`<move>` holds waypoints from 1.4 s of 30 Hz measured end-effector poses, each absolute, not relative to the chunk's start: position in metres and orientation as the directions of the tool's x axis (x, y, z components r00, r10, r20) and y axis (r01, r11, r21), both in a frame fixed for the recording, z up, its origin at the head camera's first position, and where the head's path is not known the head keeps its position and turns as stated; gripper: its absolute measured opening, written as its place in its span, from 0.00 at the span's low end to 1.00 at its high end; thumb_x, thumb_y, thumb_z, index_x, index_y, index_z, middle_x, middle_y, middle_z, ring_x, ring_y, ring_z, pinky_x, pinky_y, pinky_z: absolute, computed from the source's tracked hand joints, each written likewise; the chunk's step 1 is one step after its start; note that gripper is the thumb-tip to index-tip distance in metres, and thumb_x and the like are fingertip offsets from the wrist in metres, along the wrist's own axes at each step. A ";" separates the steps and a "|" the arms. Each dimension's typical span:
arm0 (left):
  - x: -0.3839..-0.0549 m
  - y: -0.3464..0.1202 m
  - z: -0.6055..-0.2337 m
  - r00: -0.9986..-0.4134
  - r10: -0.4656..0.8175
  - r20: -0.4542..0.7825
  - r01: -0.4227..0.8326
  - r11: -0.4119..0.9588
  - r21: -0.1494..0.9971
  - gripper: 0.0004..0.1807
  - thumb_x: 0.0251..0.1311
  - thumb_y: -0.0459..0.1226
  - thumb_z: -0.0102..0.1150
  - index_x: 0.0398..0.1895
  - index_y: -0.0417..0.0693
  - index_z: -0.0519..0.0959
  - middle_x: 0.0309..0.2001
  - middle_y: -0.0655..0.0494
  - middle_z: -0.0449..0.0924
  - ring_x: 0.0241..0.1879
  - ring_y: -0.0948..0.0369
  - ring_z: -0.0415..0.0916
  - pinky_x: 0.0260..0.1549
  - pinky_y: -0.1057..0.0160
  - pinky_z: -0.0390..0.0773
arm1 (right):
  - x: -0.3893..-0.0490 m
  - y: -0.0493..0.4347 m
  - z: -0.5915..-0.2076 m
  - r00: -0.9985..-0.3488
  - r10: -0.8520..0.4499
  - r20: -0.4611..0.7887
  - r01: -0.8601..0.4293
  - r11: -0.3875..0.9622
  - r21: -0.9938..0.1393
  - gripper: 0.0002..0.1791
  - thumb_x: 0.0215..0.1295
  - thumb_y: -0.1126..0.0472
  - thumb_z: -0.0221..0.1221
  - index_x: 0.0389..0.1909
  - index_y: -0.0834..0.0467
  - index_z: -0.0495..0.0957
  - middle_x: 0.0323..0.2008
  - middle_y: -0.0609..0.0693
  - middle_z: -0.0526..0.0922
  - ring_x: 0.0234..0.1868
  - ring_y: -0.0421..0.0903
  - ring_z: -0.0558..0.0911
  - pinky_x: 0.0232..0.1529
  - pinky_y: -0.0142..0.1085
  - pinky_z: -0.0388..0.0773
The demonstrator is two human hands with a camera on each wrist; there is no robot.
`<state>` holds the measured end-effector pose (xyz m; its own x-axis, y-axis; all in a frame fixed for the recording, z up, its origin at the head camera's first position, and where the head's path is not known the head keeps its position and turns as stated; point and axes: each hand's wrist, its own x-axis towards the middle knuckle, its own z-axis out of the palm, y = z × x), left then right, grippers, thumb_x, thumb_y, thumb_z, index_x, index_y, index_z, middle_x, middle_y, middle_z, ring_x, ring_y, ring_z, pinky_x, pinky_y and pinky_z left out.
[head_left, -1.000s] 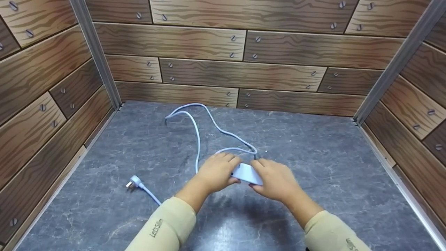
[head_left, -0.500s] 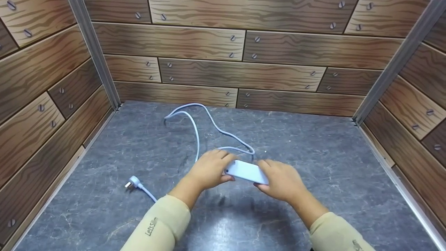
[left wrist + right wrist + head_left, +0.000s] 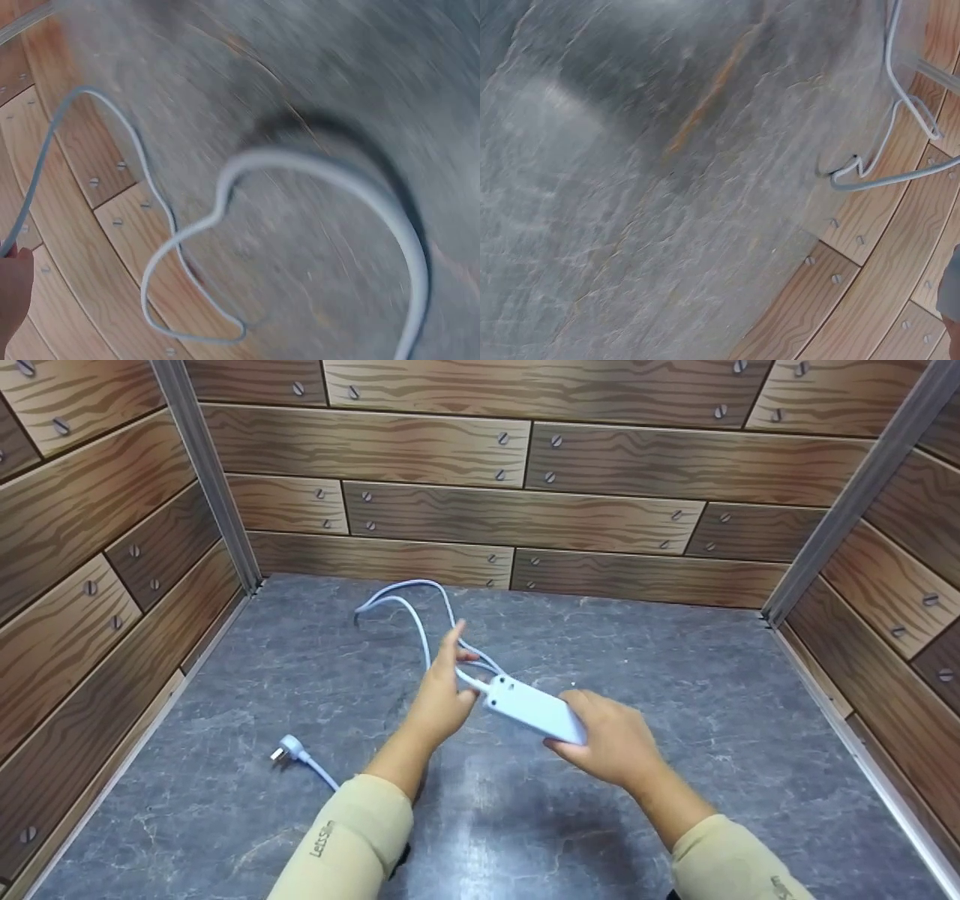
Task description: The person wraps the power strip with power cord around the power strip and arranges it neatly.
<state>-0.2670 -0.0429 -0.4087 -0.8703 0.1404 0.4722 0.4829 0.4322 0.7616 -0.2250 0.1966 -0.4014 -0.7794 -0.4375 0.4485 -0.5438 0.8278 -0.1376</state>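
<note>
A pale blue power strip (image 3: 532, 710) is held up at a tilt above the grey floor in the head view, a flat face with small dark holes towards me. My right hand (image 3: 611, 735) grips its right end. At the other end, where the cord (image 3: 472, 681) comes out, my left hand (image 3: 442, 697) is beside the cord with its fingers extended. The left wrist view has only part of that hand (image 3: 13, 289) at the left edge, by the cord. In the right wrist view, a corner of the strip (image 3: 949, 289) shows at the right edge.
The cord loops (image 3: 420, 622) over the floor behind the hands. Its plug (image 3: 289, 751), with metal prongs, lies at left. Wood-patterned walls (image 3: 510, 517) with metal corner posts (image 3: 214, 487) close in the back and sides.
The left hand has let go of the power strip's left end and moved to the cord, its fingers straightening. The right hand still holds the strip, whose cord end has risen.
</note>
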 end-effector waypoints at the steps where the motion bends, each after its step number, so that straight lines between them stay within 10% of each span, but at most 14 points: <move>1: -0.268 -0.041 -0.407 -0.890 0.094 0.447 0.448 0.365 0.816 0.44 0.51 0.24 0.58 0.69 0.49 0.48 0.46 0.50 0.75 0.49 0.54 0.72 0.52 0.57 0.69 | -0.224 0.195 -0.400 -0.784 -0.429 0.448 -0.542 0.825 -0.159 0.28 0.44 0.43 0.66 0.46 0.50 0.74 0.40 0.44 0.80 0.34 0.42 0.78 0.31 0.40 0.74; 8: -0.267 -0.027 -0.409 -0.952 -0.017 0.306 0.306 0.032 0.952 0.43 0.56 0.24 0.50 0.70 0.49 0.40 0.43 0.42 0.73 0.44 0.53 0.73 0.47 0.58 0.72 | -0.219 0.177 -0.392 -0.807 -0.374 0.457 -0.539 0.783 -0.310 0.28 0.45 0.45 0.67 0.47 0.52 0.75 0.39 0.45 0.80 0.34 0.42 0.77 0.32 0.39 0.74; 20: -0.245 0.004 -0.430 -0.932 0.311 0.186 0.288 0.324 0.901 0.15 0.63 0.35 0.46 0.52 0.42 0.70 0.42 0.49 0.77 0.41 0.57 0.75 0.41 0.60 0.75 | -0.220 0.155 -0.383 -0.826 -0.334 0.454 -0.524 0.751 -0.402 0.32 0.47 0.55 0.64 0.55 0.59 0.69 0.49 0.53 0.75 0.44 0.49 0.76 0.44 0.45 0.73; 30: -0.237 0.001 -0.427 -0.897 0.422 0.132 0.325 0.425 0.845 0.20 0.65 0.34 0.45 0.60 0.49 0.64 0.24 0.60 0.77 0.23 0.67 0.71 0.23 0.68 0.72 | -0.232 0.173 -0.382 -0.836 -0.310 0.454 -0.471 0.829 -0.302 0.31 0.48 0.56 0.65 0.55 0.57 0.68 0.46 0.54 0.76 0.39 0.52 0.77 0.38 0.47 0.75; 42: -0.236 -0.013 -0.421 -0.835 0.498 0.234 0.528 0.605 0.596 0.04 0.60 0.36 0.54 0.28 0.47 0.73 0.19 0.64 0.65 0.20 0.66 0.63 0.22 0.69 0.66 | -0.242 0.195 -0.377 -0.775 -0.422 0.470 -0.453 0.890 0.053 0.30 0.44 0.59 0.66 0.53 0.52 0.72 0.36 0.52 0.77 0.30 0.52 0.78 0.23 0.44 0.74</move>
